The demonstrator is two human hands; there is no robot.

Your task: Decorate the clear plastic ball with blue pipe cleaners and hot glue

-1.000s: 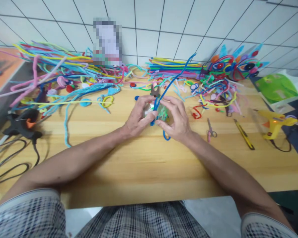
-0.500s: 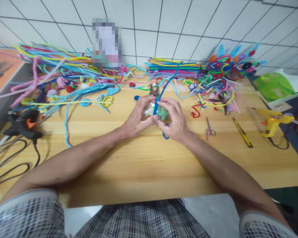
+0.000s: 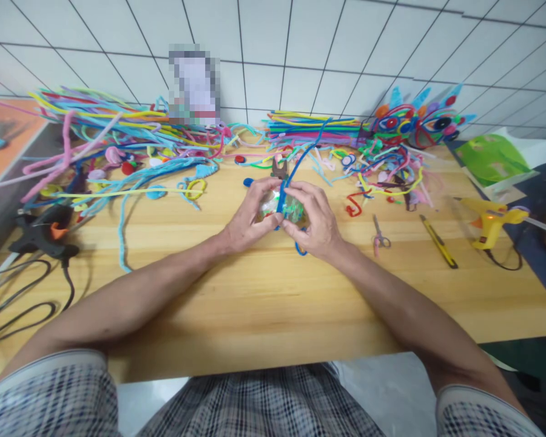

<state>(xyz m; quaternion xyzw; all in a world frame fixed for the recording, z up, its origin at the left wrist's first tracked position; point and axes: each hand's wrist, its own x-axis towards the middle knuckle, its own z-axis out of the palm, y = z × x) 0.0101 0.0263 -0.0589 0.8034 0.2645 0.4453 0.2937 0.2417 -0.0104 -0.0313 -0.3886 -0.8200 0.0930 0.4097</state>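
Observation:
Between my hands is a clear, rounded object [image 3: 293, 208] with green and red bits showing in it. A blue pipe cleaner [image 3: 306, 150] crosses its middle, and one long end sticks up toward the back right. My left hand [image 3: 250, 220] grips the clear object from the left, thumb at the lower part of the blue band. On the right side, my right hand [image 3: 317, 223] holds the object and the pipe cleaner with bent fingers. A blue loop [image 3: 301, 249] hangs below my right hand. Pliers [image 3: 279, 169] lie just behind.
Pipe cleaners [image 3: 150, 173] are heaped at the back left, with a bundle [image 3: 318, 130] behind my hands. Scissors [image 3: 381, 238], a yellow cutter [image 3: 438, 241] and a glue gun [image 3: 495, 221] lie rightward. A black stand [image 3: 45, 233] with cable is at left.
The view has shifted slightly, so the table items at the right appear a little further left. Both hands keep nearly the same hold on the clear object and blue pipe cleaner.

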